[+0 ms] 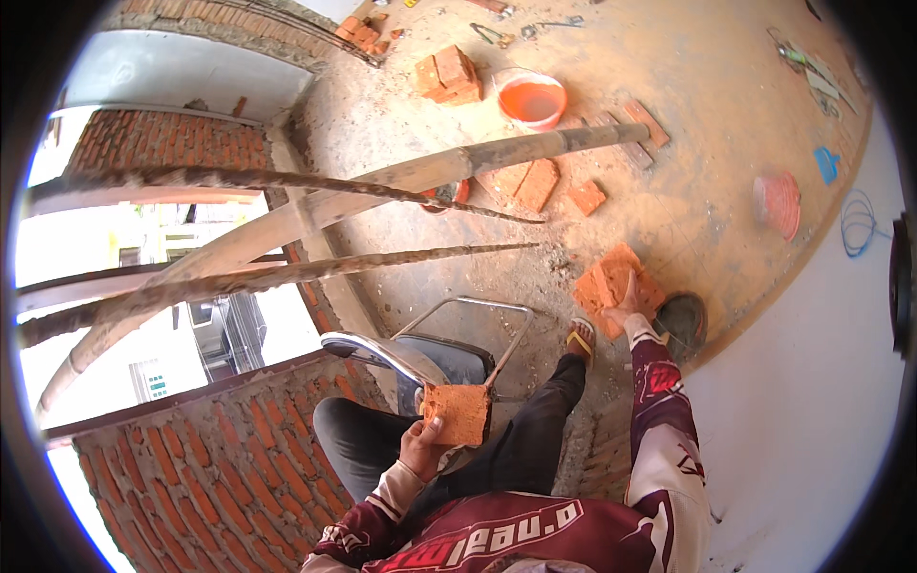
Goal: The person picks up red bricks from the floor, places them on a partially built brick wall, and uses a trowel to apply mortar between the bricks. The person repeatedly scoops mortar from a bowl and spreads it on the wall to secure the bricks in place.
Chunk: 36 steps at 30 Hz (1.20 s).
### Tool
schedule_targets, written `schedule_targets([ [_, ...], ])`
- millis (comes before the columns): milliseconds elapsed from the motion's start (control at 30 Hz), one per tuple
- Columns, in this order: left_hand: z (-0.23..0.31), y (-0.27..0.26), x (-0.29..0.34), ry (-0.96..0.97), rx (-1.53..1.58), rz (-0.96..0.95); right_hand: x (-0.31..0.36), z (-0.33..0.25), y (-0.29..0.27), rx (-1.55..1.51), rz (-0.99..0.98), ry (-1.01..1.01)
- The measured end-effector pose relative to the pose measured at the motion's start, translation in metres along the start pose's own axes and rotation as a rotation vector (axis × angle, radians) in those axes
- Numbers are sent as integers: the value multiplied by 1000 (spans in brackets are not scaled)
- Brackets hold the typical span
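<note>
My left hand (418,451) grips a squarish orange brick piece (458,413) in front of my lap, thumb across its face. To the right, my arm reaches out to a small heap of orange bricks (619,272) on the floor. My right hand (628,307) is closed around a brick (606,284) on top of that heap; some of its fingers are hidden. A dark round bucket (681,323) stands right beside the heap, near my right wrist. Just beyond the held piece is a metal-framed chair (444,355) with a dark seat.
Bamboo poles (411,177) slant across from the left, above the floor. Farther off stand an orange bucket (532,99), a brick stack (449,76) and loose bricks (535,183). A reddish bucket (777,205) and blue dustpan-like piece (826,164) lie right. A brick wall (210,468) borders the left.
</note>
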State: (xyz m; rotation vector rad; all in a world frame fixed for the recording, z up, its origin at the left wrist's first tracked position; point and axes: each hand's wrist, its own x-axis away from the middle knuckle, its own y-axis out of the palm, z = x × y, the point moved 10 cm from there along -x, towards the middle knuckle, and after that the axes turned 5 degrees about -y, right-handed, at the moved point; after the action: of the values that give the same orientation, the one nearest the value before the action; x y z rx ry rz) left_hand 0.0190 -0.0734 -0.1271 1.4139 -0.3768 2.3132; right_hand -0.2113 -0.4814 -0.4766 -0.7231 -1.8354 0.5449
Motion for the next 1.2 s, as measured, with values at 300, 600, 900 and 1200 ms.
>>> schedule_targets([
  [300,92,10,58,210,314,-266,244,-207,-63,-1199,-821,-474],
  [600,203,-19,165,767,-390,464,399,-369,-108,-1750,-1646,-163],
  [900,112,9,98,460,1119,-442,465,-400,-86,-1346,-1912,-123],
  [1200,100,-5,56,675,1536,-769,400,-447,-53,-219,-1085,-1015],
])
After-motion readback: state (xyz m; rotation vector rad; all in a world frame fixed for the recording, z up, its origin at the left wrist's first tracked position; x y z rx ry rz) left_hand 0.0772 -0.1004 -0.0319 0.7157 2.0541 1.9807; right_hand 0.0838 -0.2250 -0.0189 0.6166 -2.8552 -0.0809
